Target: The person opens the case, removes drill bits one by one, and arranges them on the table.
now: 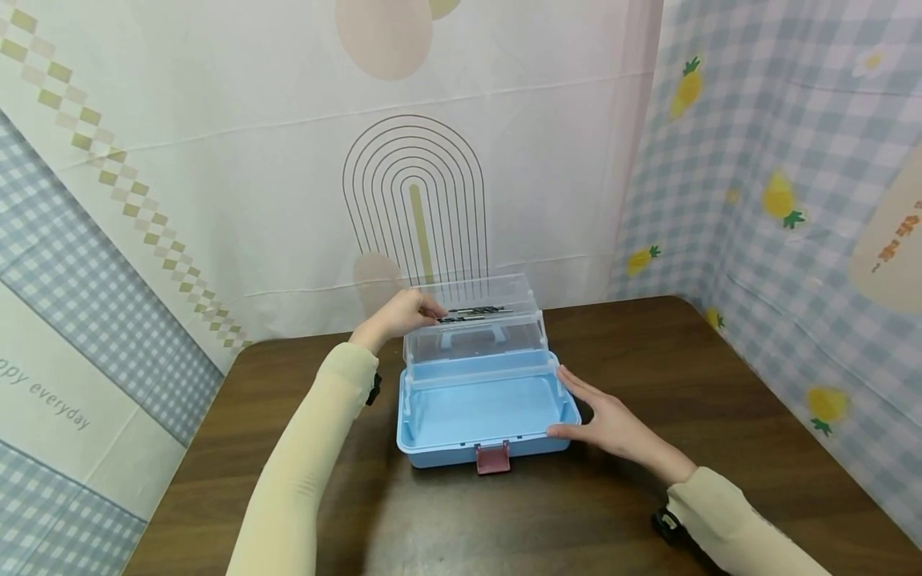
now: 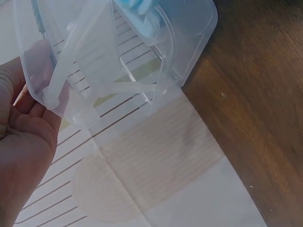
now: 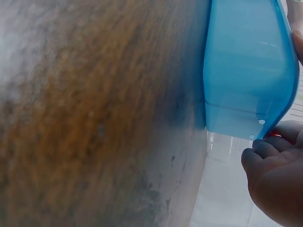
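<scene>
— Steadying that blue toolbox (image 1: 464, 408) in the middle of the wooden table (image 1: 461, 528), any tips?

— Right hand (image 1: 608, 420) is spread, thumb and fingers bracing the right end, so I'd press down there. Left hand (image 1: 403, 312) is pinching the clear upper tray (image 1: 520, 296) near its left end; I'd keep that level so the drill bits (image 1: 471, 314) don't roll. Can't tell if fingertips touch them tbh.

— Which way's it pointing?

— Long axis runs left to right, burgundy latch (image 1: 493, 459) facing the near side. Bits lie roughly the same way.
</scene>
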Demonstrator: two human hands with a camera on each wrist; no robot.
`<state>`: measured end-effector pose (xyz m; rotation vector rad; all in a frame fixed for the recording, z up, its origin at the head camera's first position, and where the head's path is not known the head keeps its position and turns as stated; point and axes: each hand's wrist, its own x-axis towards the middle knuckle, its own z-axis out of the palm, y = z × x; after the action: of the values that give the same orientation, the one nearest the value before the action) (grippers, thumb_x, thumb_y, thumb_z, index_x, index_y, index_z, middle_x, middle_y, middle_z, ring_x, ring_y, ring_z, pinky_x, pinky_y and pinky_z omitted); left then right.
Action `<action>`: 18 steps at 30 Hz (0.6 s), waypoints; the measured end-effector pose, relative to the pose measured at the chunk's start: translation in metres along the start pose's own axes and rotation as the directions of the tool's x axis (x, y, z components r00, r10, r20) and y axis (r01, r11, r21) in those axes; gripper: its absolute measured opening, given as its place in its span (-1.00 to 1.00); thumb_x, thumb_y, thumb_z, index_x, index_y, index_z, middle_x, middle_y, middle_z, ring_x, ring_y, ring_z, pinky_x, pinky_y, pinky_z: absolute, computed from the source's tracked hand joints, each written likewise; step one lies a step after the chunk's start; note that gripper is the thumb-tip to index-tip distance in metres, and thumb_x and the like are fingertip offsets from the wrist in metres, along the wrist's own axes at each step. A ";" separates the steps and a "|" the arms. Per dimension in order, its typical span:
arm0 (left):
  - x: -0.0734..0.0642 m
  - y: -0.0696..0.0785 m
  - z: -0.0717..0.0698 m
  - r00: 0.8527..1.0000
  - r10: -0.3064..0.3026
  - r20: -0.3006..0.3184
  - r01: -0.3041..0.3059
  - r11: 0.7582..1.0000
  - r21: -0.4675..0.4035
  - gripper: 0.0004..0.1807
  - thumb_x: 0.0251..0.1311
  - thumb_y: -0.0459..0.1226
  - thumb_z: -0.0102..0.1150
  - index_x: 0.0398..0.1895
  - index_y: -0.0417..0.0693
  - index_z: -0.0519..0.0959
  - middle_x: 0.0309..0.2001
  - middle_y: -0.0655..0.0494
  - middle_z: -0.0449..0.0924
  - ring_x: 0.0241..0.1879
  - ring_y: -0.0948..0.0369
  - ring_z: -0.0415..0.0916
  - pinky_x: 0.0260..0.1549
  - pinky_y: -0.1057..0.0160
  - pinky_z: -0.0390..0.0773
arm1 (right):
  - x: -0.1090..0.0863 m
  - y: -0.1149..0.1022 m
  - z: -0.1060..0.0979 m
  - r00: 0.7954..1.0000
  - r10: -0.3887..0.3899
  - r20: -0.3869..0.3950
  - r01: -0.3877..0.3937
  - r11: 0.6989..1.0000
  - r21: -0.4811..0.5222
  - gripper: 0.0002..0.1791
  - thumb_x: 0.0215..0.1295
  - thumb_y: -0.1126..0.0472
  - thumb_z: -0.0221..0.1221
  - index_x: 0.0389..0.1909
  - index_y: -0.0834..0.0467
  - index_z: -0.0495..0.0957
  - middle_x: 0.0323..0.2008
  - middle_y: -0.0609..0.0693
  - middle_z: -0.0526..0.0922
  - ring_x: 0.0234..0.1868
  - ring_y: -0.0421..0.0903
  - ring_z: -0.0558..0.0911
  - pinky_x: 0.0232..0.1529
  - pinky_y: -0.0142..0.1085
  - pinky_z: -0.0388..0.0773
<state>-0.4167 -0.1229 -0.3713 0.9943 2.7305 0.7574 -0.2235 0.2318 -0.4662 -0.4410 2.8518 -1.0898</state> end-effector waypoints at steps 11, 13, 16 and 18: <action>-0.001 -0.002 0.005 1.000 0.002 -0.014 -0.002 1.000 -0.008 -0.77 0.37 -0.44 0.19 0.01 -0.18 0.72 -0.03 -0.04 0.72 -0.05 0.10 0.66 -0.06 0.18 0.65 | 0.000 0.001 0.001 1.000 0.000 -0.006 0.000 1.000 -0.010 0.16 0.12 -0.38 0.34 0.62 -0.05 -0.01 0.59 0.10 0.01 0.50 0.28 0.16 0.30 0.34 0.23; -0.001 -0.002 0.006 1.000 0.011 -0.015 -0.011 1.000 -0.006 -0.77 0.37 -0.43 0.18 0.01 -0.19 0.72 -0.03 -0.04 0.72 -0.04 0.10 0.66 -0.05 0.18 0.64 | 0.000 0.001 0.001 1.000 0.002 -0.007 -0.003 1.000 -0.011 0.16 0.12 -0.38 0.34 0.62 -0.05 -0.01 0.58 0.10 0.01 0.50 0.28 0.16 0.29 0.34 0.24; 0.000 -0.003 0.006 1.000 0.022 -0.020 -0.022 1.000 0.003 -0.77 0.38 -0.43 0.18 0.02 -0.19 0.71 -0.03 -0.04 0.72 -0.03 0.09 0.66 -0.05 0.19 0.64 | 0.000 0.000 0.000 1.000 0.008 -0.007 -0.008 1.000 -0.015 0.17 0.11 -0.39 0.34 0.62 -0.05 -0.01 0.58 0.10 0.01 0.49 0.29 0.16 0.29 0.35 0.24; 0.001 -0.003 0.007 0.999 0.027 -0.023 -0.027 1.000 0.011 -0.77 0.38 -0.42 0.18 0.03 -0.19 0.71 -0.02 -0.05 0.71 -0.03 0.10 0.66 -0.05 0.18 0.64 | 0.000 0.000 0.000 1.000 0.010 -0.006 -0.011 1.000 -0.018 0.17 0.11 -0.39 0.34 0.62 -0.05 -0.01 0.58 0.09 0.01 0.49 0.29 0.16 0.29 0.35 0.24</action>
<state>-0.4169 -0.1214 -0.3782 1.0330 2.7490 0.7634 -0.2233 0.2320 -0.4661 -0.4242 2.8676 -1.0664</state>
